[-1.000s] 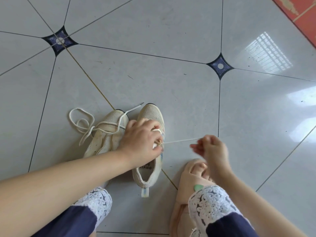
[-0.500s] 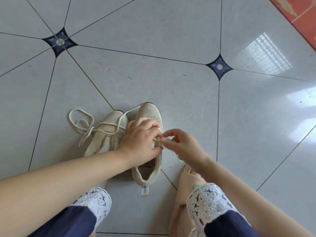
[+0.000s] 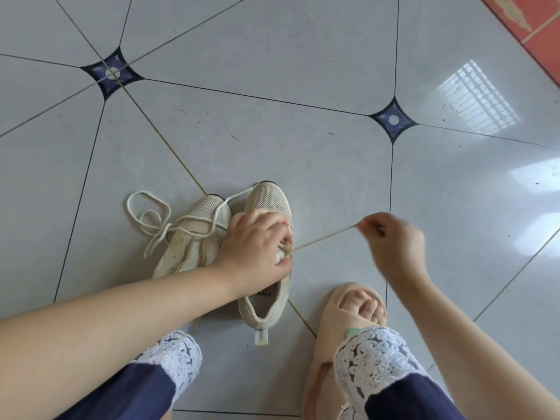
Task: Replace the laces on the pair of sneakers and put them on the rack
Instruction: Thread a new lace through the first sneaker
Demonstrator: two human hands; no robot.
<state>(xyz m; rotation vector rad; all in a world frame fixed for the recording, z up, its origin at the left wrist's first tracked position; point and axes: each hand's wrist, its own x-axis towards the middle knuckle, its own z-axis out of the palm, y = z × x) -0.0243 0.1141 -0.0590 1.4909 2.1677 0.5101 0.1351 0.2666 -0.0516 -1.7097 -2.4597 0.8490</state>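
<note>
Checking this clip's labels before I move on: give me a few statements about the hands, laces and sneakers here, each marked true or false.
1. The right hand pinches a taut lace drawn sideways from the right sneaker. True.
2. The left sneaker has a loose lace looped on the floor. True.
3. The left hand lies flat on the floor. False: it grips the right sneaker's upper.
4. Both sneakers stand on a rack. False: both are on the floor, and no rack is in view.
5. The foot beside the right sneaker is bare. False: it wears a slipper.
</note>
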